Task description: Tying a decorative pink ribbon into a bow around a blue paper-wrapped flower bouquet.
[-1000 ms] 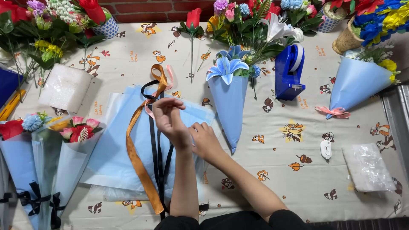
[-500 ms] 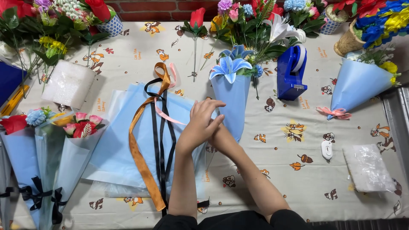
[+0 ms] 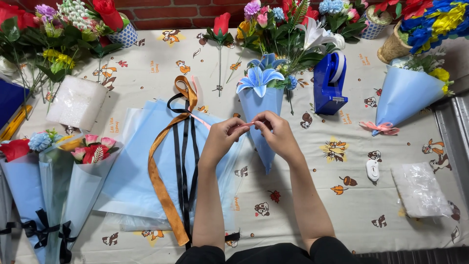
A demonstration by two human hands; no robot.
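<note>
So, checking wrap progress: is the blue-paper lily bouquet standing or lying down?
Lying down: the blue-paper lily bouquet rests flat on the patterned tablecloth.

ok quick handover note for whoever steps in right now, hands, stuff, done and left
Left hand and right hand: each pinches the thin pink ribbon, stretched between them over the blue-wrapped lily bouquet.
Bouquet lies on the table, beside the blue paper sheets with orange ribbon and black ribbons.
Done: flowers wrapped in a cone.
Left: no bow on it yet.
</note>
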